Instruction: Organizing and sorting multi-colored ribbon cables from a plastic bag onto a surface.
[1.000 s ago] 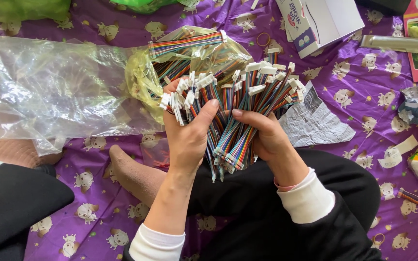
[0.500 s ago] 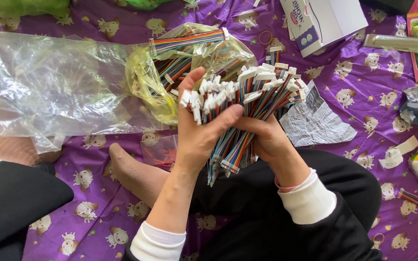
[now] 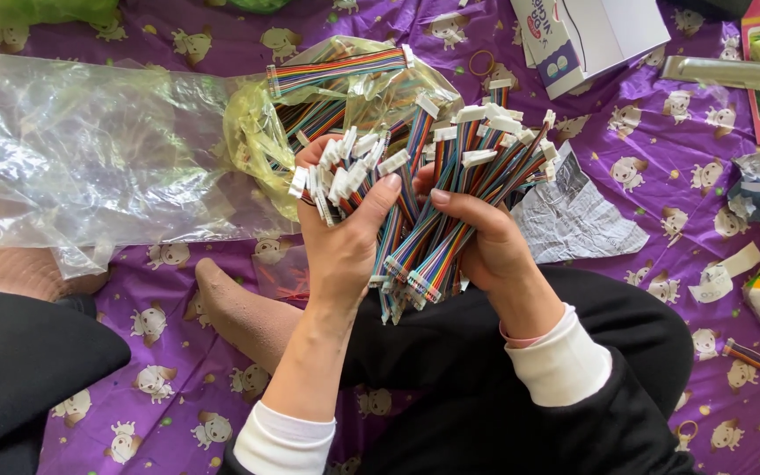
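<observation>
My left hand (image 3: pixel 341 242) and my right hand (image 3: pixel 484 239) together grip a thick bundle of rainbow ribbon cables (image 3: pixel 433 189) with white plug ends, held upright above my lap. The left hand holds the left part of the bundle, thumb pressed across it. The right hand wraps the right part, thumb on top. Behind the bundle lies a yellowish plastic bag (image 3: pixel 261 149) with more ribbon cables (image 3: pixel 336 69) spilling from it.
A large clear plastic bag (image 3: pixel 98 149) lies at the left on the purple patterned cloth (image 3: pixel 644 176). A white cardboard box (image 3: pixel 591 35) sits at the top right, crumpled silver foil (image 3: pixel 573 215) beside my right hand. My bare foot (image 3: pixel 239 308) rests below the bundle.
Both hands shifted slightly right and the bundle spread apart a little, the left part separating from the right part.
</observation>
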